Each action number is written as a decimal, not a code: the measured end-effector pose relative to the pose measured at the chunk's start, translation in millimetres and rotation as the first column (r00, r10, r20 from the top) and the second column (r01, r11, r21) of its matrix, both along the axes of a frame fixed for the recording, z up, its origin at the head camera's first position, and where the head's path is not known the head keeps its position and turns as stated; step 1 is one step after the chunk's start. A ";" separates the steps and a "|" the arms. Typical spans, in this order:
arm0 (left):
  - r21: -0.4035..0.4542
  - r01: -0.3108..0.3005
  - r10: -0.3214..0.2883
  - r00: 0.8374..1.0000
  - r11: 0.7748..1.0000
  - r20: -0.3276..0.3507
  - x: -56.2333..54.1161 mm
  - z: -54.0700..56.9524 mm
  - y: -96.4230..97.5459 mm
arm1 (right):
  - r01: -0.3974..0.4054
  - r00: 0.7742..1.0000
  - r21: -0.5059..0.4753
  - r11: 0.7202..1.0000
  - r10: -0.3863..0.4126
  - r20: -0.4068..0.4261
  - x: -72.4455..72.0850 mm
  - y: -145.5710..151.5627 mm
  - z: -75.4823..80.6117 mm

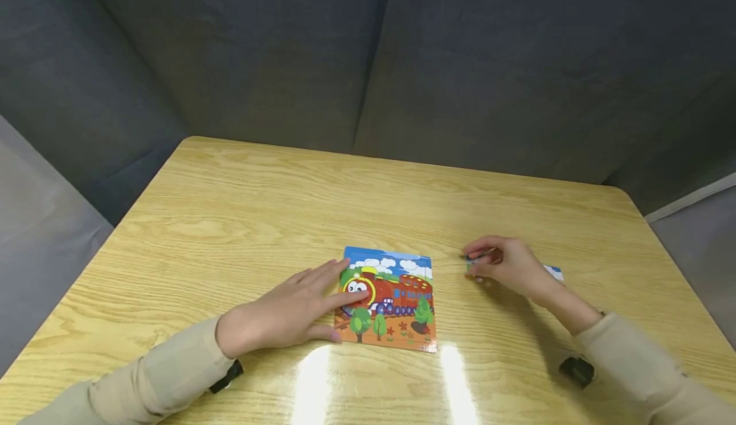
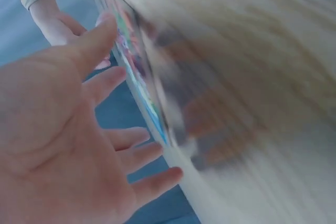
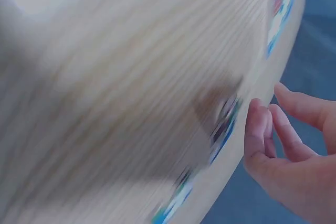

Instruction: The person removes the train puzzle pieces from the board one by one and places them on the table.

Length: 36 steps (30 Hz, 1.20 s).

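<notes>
A square train picture puzzle (image 1: 402, 323) lies flat on the table, with a red engine, trees and clouds on it. My left hand (image 1: 293, 310) reaches over its left edge, fingers spread and fairly straight, in the left wrist view too. To the right of the puzzle, my right hand (image 1: 512, 268) hovers low with bent fingers over a small colourful piece (image 3: 226, 124), partly hidden by the fingers in the head view. The right wrist view shows that piece on the table, with no clear grip on it. Another blue-and-white piece (image 1: 554, 273) lies just beyond the hand.
The wooden table (image 1: 276, 195) reaches back to a dark grey curtain (image 1: 287, 61), with lighter cloth at both sides. Bright reflections (image 1: 313, 383) fall on the front of the tabletop. Dark wrist-camera parts (image 1: 577, 371) hang beneath the sleeves.
</notes>
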<state>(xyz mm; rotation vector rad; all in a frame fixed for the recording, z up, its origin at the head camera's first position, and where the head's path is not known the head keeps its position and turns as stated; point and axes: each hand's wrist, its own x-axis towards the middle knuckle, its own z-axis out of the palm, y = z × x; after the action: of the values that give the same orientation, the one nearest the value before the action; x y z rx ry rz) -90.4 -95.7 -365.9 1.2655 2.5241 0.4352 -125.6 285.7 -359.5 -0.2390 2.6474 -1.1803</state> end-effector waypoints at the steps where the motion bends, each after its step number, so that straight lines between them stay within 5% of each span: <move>1: 0.008 0.005 -0.005 1.000 1.000 -0.015 0.3 0.8 1.8 | -0.008 1.000 -0.036 0.999 0.008 0.022 2.2 -5.7 1.7; 9: 0.004 0.142 -0.140 0.982 0.990 -0.128 7.5 2.6 33.4 | -0.049 0.989 -0.233 0.971 0.079 0.122 12.7 -52.2 2.2; 16: -0.061 0.139 -0.148 0.975 0.988 -0.166 11.4 -1.5 47.7 | -0.146 0.981 -0.161 0.976 0.164 0.103 12.5 -74.0 0.2; 26: -0.077 0.134 -0.148 0.966 0.988 -0.214 12.9 -5.7 50.9 | -0.168 0.984 -0.002 0.986 0.168 0.055 9.2 -82.4 4.2; 36: -0.089 0.141 -0.156 0.966 0.986 -0.208 12.2 -7.0 52.1 | -0.207 0.970 -0.052 0.977 0.212 0.123 3.6 -83.3 1.3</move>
<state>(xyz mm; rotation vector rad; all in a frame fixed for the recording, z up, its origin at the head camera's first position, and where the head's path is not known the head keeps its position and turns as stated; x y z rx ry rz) -78.2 -43.5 -372.9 1.5340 2.5649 0.1787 -122.0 202.4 -358.3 -0.4242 2.4221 -1.1388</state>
